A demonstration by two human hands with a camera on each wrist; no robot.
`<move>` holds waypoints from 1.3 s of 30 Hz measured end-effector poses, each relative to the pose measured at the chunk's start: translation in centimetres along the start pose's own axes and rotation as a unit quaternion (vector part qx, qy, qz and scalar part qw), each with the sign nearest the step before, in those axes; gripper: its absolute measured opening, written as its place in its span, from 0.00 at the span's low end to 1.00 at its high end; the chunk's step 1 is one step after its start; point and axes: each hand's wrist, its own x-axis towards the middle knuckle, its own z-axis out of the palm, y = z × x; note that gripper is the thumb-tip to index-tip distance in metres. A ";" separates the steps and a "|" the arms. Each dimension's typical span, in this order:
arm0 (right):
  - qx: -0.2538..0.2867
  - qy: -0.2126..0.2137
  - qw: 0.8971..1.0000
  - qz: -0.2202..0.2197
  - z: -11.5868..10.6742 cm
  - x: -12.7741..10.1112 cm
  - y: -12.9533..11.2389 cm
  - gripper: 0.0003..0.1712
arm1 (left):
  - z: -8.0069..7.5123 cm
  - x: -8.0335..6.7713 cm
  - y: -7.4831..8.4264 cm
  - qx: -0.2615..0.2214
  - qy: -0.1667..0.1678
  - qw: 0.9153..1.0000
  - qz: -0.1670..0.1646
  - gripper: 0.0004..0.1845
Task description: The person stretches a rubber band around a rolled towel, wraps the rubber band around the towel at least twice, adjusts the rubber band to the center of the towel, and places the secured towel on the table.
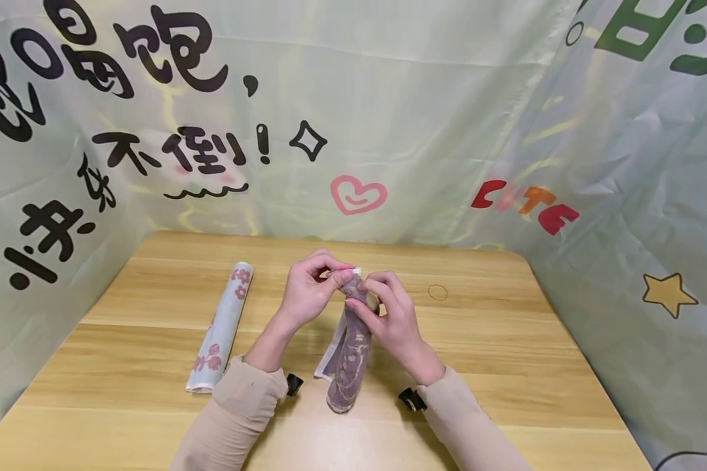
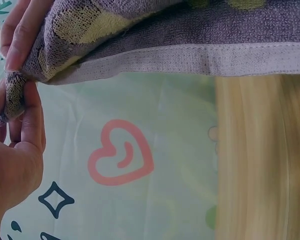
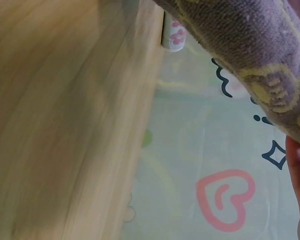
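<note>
Rolled purp. terry towel [image 1: 355, 353]

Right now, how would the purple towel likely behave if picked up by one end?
The purple towel is probably soft and not slippery, given its fuzzy pile. It may partly unroll, since its pale-edged flap stands away from the rolled part.
</note>
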 end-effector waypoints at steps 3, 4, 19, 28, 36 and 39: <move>-0.005 0.001 1.000 -0.008 -0.1 -0.2 0.1 0.19 | 0.1 0.0 0.0 0.004 0.001 1.000 0.001 0.03; -0.008 0.001 1.000 -0.010 -0.1 -0.2 0.2 0.19 | 0.2 0.0 0.0 0.005 0.002 1.000 0.001 0.03; -0.071 -0.037 0.997 -0.010 -0.1 -0.7 0.5 0.21 | 1.2 -0.2 -0.2 0.046 0.012 0.999 -0.011 0.02; -0.045 -0.040 0.998 -0.007 0.0 -0.5 0.0 0.22 | 0.7 -0.4 -0.5 0.032 0.016 0.999 -0.013 0.03; 0.000 -0.025 1.000 0.010 0.2 -0.5 -0.2 0.23 | 0.4 -0.2 -0.7 0.000 0.022 1.000 -0.005 0.02; 0.052 -0.029 0.998 0.037 0.0 -0.5 -0.3 0.15 | -0.2 -0.1 -0.8 -0.011 0.015 1.000 -0.001 0.03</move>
